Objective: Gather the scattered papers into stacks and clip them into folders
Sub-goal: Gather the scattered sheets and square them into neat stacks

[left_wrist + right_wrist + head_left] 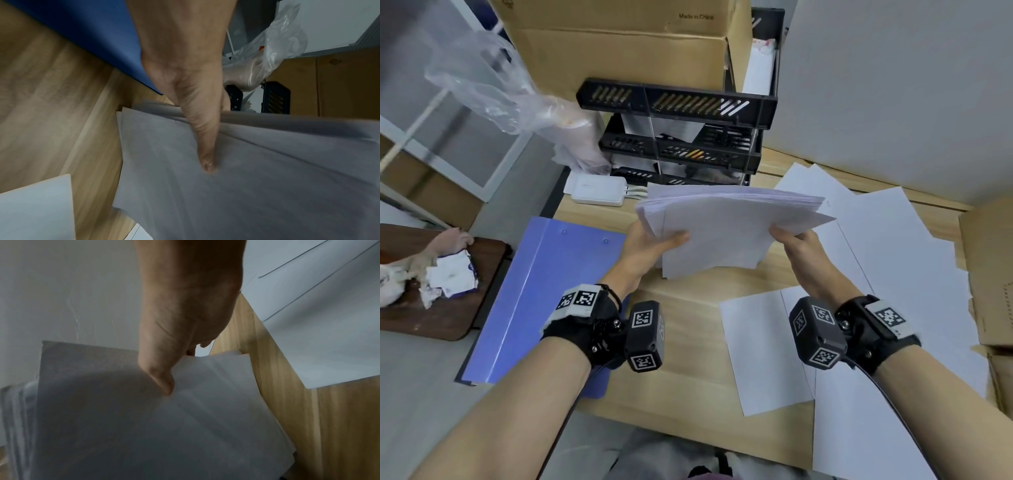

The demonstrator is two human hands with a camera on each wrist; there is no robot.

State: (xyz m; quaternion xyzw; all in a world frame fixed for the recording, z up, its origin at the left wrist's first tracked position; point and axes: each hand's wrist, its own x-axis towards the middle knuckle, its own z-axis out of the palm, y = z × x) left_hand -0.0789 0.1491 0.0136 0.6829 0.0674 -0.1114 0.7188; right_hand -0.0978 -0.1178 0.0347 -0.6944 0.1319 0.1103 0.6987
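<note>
A thick, uneven stack of white papers [726, 226] is held up above the wooden desk [688, 342] between both hands. My left hand [654, 240] grips its left edge, thumb [203, 146] lying on top of the sheets [267, 178]. My right hand [796, 241] pinches its right edge, thumb [162, 378] on top of the stack [133, 426]. An open blue folder [541, 291] lies flat on the desk's left side, seen in the left wrist view as a blue panel [92, 32]. Loose white sheets [767, 349] lie scattered on the right.
A black stacked letter tray [681, 137] stands at the back, a cardboard box [619, 44] behind it. A white charger [599, 192] and a clear plastic bag [493, 82] sit back left. More cardboard [989, 274] lines the right edge. A brown stool with crumpled wrappers [438, 274] stands left.
</note>
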